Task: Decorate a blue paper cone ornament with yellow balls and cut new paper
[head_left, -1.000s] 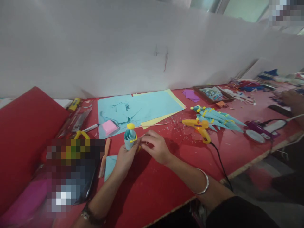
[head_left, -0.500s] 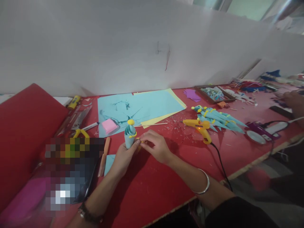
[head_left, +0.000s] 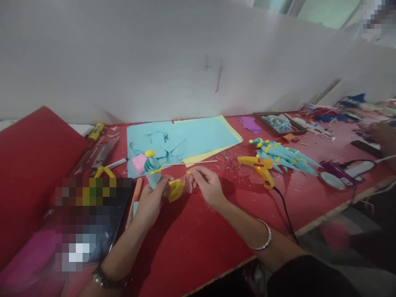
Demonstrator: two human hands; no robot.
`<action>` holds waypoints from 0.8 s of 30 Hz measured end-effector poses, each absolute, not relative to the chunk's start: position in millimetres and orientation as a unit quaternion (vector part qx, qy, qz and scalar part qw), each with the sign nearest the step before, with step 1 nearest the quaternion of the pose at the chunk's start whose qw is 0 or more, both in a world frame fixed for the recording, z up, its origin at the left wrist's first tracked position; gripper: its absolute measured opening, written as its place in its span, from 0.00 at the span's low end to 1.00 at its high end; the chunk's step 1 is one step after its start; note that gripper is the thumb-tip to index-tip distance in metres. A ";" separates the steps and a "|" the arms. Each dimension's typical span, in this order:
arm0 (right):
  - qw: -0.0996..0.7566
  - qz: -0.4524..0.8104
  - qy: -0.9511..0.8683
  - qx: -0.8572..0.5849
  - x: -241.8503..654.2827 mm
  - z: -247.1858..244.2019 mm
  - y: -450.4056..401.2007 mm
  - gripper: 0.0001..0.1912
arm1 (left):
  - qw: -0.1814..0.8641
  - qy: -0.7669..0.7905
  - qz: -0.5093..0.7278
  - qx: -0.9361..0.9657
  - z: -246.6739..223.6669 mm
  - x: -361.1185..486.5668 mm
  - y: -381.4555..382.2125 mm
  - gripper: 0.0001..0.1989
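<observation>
My left hand (head_left: 152,206) is closed round a light-blue rolled paper cone (head_left: 154,178), which has a yellow ball (head_left: 150,154) on top and a thin yellow strip along its upper part. The same hand's fingers also keep hold of a yellow lump of modelling clay (head_left: 176,191) in a clear plastic wrapper (head_left: 188,183). Over to the right, my right hand (head_left: 208,187) pinches a small yellow bit of clay (head_left: 189,173) close to the wrapper's end. Whether those fingers also grip the plastic, I cannot tell.
A yellow glue gun (head_left: 258,166), its light glowing, lies before a pile of blue paper cones (head_left: 283,154). Blue paper sheets (head_left: 204,138) and a pink block (head_left: 139,163) lie behind my hands. A dark tablet-like object (head_left: 120,222) is at left; a co-worker's hand (head_left: 382,134) is far right.
My left hand has moved left and slightly down with the cone, which now tilts. The yellow clay in its wrapper has come into plain view between my hands, which are farther apart.
</observation>
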State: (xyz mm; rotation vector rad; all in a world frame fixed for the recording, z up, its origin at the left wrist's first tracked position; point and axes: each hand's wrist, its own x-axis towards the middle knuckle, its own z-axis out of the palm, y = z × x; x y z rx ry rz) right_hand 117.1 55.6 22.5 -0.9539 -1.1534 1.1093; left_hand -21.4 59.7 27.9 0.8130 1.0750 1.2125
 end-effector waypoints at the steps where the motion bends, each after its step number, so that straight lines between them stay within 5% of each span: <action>1: 0.599 0.485 -0.490 -0.409 117.2 22.2 56.5 0.08 | 0.624 0.473 0.511 0.353 26.6 -20.5 59.2 0.13; 13: 0.629 0.571 -0.366 -0.380 118.3 17.7 63.2 0.08 | 0.648 0.452 0.487 0.373 18.1 -18.1 56.5 0.18; 24: 0.552 0.666 -0.335 -0.373 118.1 13.8 62.0 0.12 | 0.637 0.472 0.495 0.356 29.3 -19.8 55.4 0.17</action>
